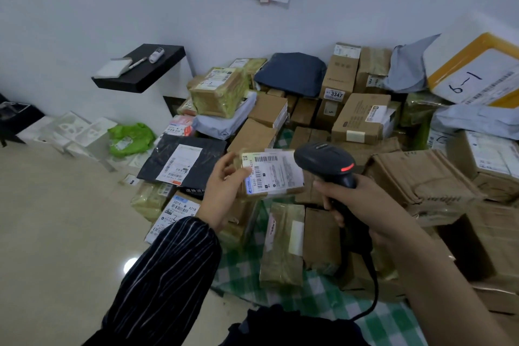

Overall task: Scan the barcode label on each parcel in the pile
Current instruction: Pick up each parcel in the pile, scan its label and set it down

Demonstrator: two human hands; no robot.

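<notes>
My left hand (224, 191) grips a small taped parcel (273, 175) by its left end, white barcode label turned up toward me. My right hand (362, 205) holds a black corded barcode scanner (327, 163) by the handle, its head just right of the parcel's label, a red light glowing on its top. Both hover above the pile of parcels (351, 126) that covers a green checked cloth (317, 295) on the floor.
Cardboard boxes, grey and black mailer bags and a yellow-edged foam box (474, 73) crowd the corner. A black wall shelf (140, 67) carries a pad, a pen and a small device. A green bag (130, 137) and white packaging lie left; beige floor (56, 233) is nearer.
</notes>
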